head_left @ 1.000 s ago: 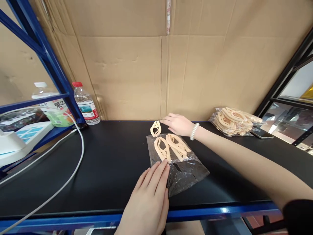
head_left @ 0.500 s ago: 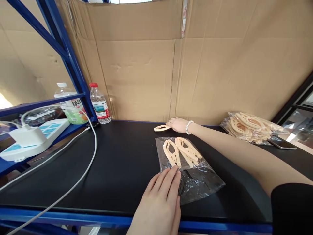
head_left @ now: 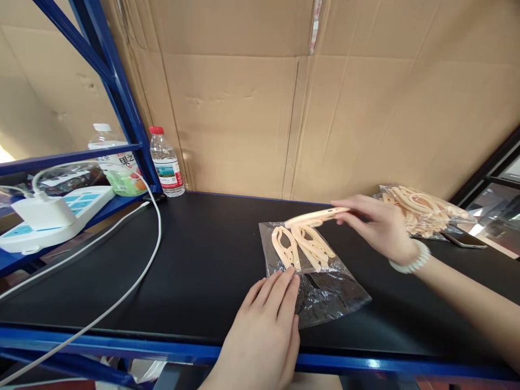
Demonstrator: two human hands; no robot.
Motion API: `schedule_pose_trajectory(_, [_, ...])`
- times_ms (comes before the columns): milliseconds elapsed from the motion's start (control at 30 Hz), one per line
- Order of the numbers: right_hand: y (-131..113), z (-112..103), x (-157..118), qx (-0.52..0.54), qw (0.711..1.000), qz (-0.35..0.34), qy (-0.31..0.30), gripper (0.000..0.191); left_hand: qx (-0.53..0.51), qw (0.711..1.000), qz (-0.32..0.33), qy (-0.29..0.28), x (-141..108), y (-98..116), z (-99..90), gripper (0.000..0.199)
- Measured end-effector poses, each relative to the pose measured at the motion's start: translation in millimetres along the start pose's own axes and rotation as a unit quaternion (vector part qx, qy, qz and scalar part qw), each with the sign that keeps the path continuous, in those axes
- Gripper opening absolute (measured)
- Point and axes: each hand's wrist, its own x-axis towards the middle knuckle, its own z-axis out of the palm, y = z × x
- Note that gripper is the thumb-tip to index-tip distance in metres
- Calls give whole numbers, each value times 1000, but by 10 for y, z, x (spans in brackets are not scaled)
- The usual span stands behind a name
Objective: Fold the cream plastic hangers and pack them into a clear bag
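Note:
A clear plastic bag [head_left: 331, 300] lies on the black table, with cream folding hangers [head_left: 285, 248] in its far part. My left hand [head_left: 266, 322] rests flat on the bag's near left edge, fingers stretched out and fingertips at the lower end of the hangers. Above the far edge of the bag, my right hand [head_left: 374, 225] pinches the right end of another cream hanger [head_left: 311, 216] between thumb and fingers. That hanger is roughly level, its left end over the bag's far left corner.
Bagged hangers [head_left: 422, 208] and a phone [head_left: 463, 238] lie at the back right. A red-capped bottle [head_left: 168, 172] stands at the back left. A white power strip [head_left: 87, 208] and a white cable [head_left: 156, 246] are at the left.
My right hand has lifted the loose hanger off the table's back and brought it right and nearer, over the bag. My left hand has stayed on the bag. The view has shifted slightly.

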Motion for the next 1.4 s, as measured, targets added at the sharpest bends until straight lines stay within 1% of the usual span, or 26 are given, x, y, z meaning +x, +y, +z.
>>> schedule_pose_trajectory(67, [-286,-261,-124,-19,999,-13,38,16,-7,1000,-4,-4,-3,1,4,49])
schedule_pose_trajectory(133, [-550,-457,-251,-36,998,-26,40,14,-12,1000,-11,2,-7,2,15,51])
schedule_pose_trajectory(167, [-660,-524,-315,-34,999,-29,25,12,-15,1000,-16,8,-9,3,22,52])
schedule_pose_trajectory(233, [-824,-595,-440,-35,998,-46,-6,11,-22,999,-23,17,-13,5,39,56])
schedule_pose_trajectory(300, [-914,-586,-545,-36,997,-57,-24,15,-30,999,-25,19,-15,9,55,60])
schedule_pose_trajectory(400, [-959,-454,-618,-32,995,-66,-67,21,-40,999,-28,14,-13,15,69,66])
schedule_pose_trajectory(467, [-966,-315,-601,-42,991,-94,-90,25,-45,998,-33,7,-10,19,68,66])
schedule_pose_trajectory(600, [-1000,-14,-488,-116,976,-163,-90,30,-52,998,-44,5,-6,28,46,65])
schedule_pose_trajectory(700, [-1034,179,-418,-163,964,-191,-88,28,-60,997,-46,11,-2,34,26,64])
schedule_pose_trajectory(767, [-1043,295,-390,-194,956,-194,-103,23,-62,997,-46,11,-2,34,20,64])
schedule_pose_trajectory(833, [-1041,400,-371,-219,950,-177,-137,23,-59,997,-47,7,-4,30,24,64])
schedule_pose_trajectory(900, [-1037,476,-362,-223,947,-153,-171,24,-58,997,-49,4,-8,28,37,64])
schedule_pose_trajectory(967, [-1040,488,-362,-205,951,-129,-190,24,-63,997,-54,6,-12,29,49,64])
schedule_pose_trajectory(1033, [-1046,406,-369,-157,959,-103,-210,26,-74,995,-59,6,-14,34,46,66])
schedule_pose_trajectory(1100, [-1031,228,-383,-77,967,-65,-233,28,-95,993,-68,-1,-20,32,12,67])
schedule_pose_trajectory(1133, [-1006,115,-393,-34,970,-48,-234,29,-111,991,-74,-5,-26,24,-19,66])
schedule_pose_trajectory(1167, [-964,-4,-407,0,973,-36,-229,30,-132,988,-81,-9,-36,8,-56,62])
schedule_pose_trajectory(1200, [-906,-122,-426,23,975,-44,-219,30,-157,984,-89,-10,-50,-17,-98,56])
schedule_pose_trajectory(1267, [-749,-322,-484,29,974,-60,-217,34,-205,973,-102,-6,-90,-94,-175,41])
schedule_pose_trajectory(1333, [-573,-448,-570,32,967,-44,-249,39,-226,967,-116,6,-134,-198,-217,30])
schedule_pose_trajectory(1400, [-424,-486,-665,56,957,-8,-284,39,-212,970,-122,9,-163,-298,-213,23])
